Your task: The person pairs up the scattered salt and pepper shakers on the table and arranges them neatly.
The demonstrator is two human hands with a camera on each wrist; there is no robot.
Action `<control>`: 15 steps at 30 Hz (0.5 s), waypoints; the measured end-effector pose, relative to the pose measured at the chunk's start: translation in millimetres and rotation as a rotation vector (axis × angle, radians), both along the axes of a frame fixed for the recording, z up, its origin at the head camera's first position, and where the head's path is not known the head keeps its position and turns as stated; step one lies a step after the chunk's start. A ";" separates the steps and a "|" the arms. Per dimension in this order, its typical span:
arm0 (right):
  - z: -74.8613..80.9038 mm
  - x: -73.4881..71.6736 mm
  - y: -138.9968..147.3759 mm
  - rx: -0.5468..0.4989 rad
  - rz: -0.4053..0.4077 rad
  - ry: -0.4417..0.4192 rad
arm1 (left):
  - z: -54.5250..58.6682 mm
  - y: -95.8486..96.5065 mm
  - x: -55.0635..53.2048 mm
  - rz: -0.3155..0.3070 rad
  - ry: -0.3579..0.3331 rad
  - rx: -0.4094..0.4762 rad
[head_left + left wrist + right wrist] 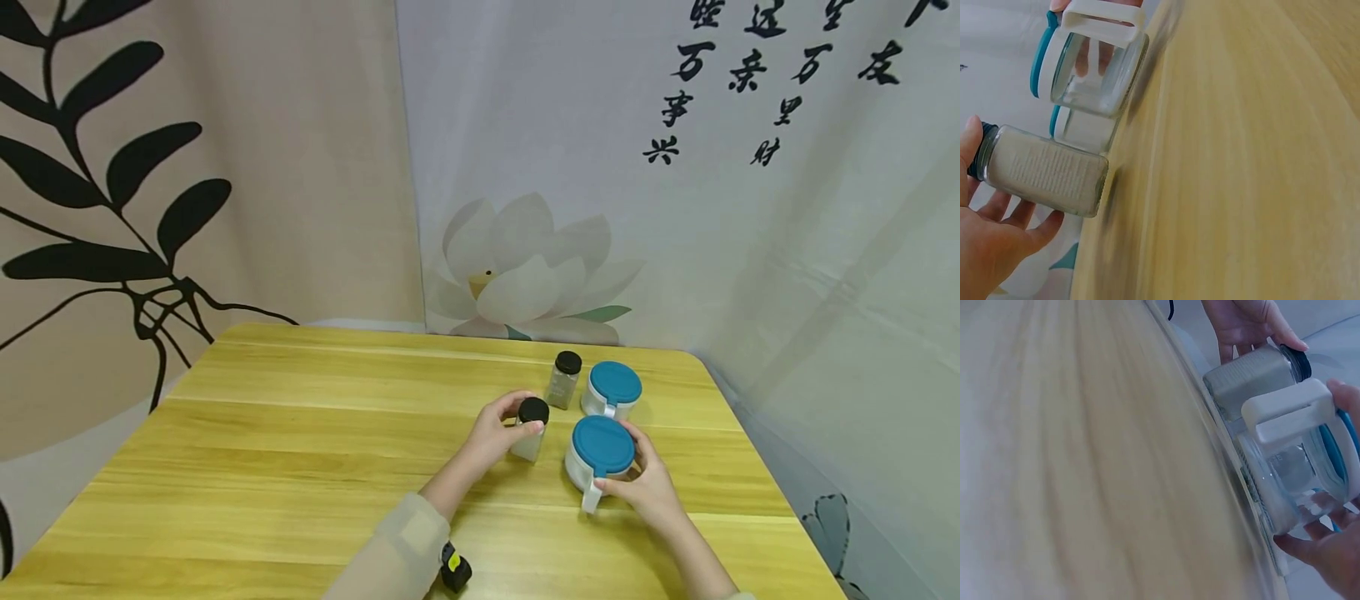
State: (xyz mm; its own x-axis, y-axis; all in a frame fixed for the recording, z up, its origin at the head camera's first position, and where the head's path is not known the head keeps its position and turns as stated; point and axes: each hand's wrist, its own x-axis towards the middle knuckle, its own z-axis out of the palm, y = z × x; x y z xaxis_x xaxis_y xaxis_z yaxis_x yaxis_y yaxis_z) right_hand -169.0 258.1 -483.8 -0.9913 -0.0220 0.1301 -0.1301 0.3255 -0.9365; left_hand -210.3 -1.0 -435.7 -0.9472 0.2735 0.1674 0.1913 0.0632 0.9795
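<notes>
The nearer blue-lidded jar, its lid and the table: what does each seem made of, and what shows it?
Jar: clear, glossy glass, or perhaps plastic; fingers show through it. Lid: probably plastic, smooth and satin, with even blue colour. Table: wood or wood-look laminate; streaked yellow grain under a light sheen.

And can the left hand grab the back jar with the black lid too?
Probably not right now: the left hand is busy holding the front jar. The back jar stands close by, so an empty hand could likely reach it.
</notes>
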 end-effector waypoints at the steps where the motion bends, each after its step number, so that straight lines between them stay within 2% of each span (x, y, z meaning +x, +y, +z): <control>1: 0.8 0.1 -0.3 0.003 -0.001 0.002 | -2.8 -0.1 -1.8 0.001 0.000 0.001; 7: 6.2 1.7 -1.4 0.017 0.000 0.014 | -23.1 -0.8 -14.3 0.014 -0.003 0.006; 15: 12.2 1.7 -3.2 0.015 0.012 0.027 | -22.7 -7.0 -12.6 0.016 0.010 0.022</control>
